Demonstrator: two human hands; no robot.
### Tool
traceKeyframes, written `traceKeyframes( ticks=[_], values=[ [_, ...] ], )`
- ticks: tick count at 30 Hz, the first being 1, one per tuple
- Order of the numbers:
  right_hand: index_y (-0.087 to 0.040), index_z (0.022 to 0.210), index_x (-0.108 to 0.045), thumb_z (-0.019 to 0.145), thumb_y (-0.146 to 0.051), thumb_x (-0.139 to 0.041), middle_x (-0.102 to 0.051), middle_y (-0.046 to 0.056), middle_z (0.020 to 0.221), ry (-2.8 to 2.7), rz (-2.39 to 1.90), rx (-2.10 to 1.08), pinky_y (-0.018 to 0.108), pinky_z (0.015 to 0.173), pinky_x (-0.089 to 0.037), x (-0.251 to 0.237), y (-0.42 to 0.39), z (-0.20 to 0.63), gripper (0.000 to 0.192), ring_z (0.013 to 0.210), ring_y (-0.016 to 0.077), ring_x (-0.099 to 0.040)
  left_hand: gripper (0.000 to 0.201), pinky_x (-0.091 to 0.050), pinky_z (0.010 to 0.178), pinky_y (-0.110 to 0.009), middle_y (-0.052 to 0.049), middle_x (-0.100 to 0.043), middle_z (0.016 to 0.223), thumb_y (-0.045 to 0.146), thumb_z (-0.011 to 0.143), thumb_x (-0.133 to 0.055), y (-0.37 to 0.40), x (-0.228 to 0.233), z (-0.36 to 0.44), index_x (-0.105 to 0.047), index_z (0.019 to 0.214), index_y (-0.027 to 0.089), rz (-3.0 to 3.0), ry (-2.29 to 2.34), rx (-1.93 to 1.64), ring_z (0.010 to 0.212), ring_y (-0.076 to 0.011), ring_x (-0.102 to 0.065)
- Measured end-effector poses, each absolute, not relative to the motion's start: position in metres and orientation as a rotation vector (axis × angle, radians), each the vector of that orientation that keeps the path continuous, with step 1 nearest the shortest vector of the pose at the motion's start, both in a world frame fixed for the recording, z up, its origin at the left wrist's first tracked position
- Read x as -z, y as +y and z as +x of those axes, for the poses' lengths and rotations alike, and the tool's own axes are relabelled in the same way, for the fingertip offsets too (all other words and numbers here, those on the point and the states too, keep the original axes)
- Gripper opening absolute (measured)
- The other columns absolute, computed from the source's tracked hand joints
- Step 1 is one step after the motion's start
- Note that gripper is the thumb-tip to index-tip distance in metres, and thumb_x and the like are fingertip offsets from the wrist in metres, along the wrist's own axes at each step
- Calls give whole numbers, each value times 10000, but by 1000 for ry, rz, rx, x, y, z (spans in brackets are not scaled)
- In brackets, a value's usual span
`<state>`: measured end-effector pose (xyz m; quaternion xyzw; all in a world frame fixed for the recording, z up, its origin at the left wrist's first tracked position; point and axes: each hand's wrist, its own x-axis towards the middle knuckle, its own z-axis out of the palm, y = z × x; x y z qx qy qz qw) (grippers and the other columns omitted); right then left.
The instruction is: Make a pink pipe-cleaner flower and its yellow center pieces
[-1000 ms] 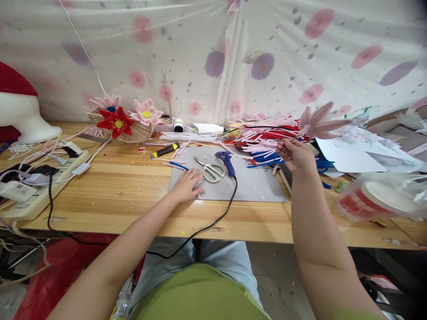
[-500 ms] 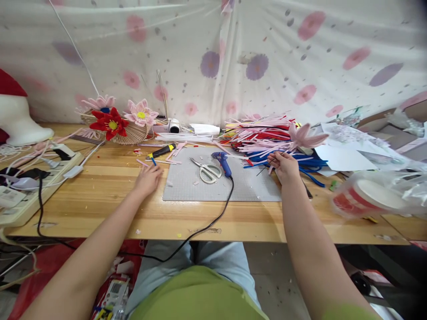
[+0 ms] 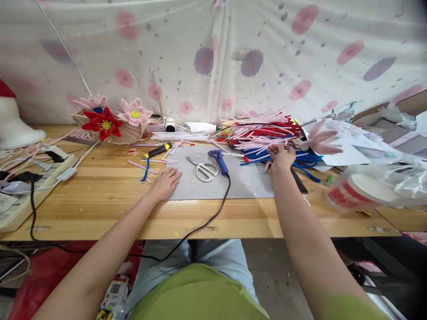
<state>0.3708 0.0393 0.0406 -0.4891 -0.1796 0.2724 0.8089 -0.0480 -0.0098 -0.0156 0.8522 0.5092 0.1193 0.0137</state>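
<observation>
You are holding a pink flower [image 3: 322, 140] near its base, and its long, pointed, fuzzy-looking petals are spreading apart and leaning over to the right. It is showing in front of white paper [image 3: 351, 156], just beside a pile of coloured strips [image 3: 262, 130]. You are also reaching onto a grey mat [image 3: 200, 191], which is lying flat.

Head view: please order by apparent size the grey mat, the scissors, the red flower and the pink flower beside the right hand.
Largest: grey mat
Middle: pink flower and red flower, too alike to rank
Smallest: scissors
</observation>
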Motion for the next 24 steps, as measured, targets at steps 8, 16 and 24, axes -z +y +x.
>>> traceKeyframes(
  ticks=[8,16,24],
  values=[
    [-197,715,-351,827,-197,-492,-560,-70,559,-385,-1040,-607,190,548,-547,-30,48,365,180,510,62,-611,307,-281,1024,-445,-80,-671,896,326,832,-397,-7,-4,-88,-679,822,204,2573,1987,-817,983,-232,-560],
    [-203,717,-374,793,-201,-516,-554,-72,540,-468,-1073,-555,173,456,-511,-42,49,361,161,467,72,-593,498,-412,769,-389,-128,-673,872,381,846,-345,-13,-20,-81,-446,1292,183,2028,2319,-781,846,-276,-610],
    [-196,706,-382,789,-174,-513,-556,-64,518,-498,-1093,-576,168,427,-489,-51,42,353,157,457,78,-585,448,-399,689,-332,-116,-673,764,463,839,-321,-15,-33,-74,-663,945,193,2015,2336,-677,805,-267,-610]
  ],
)
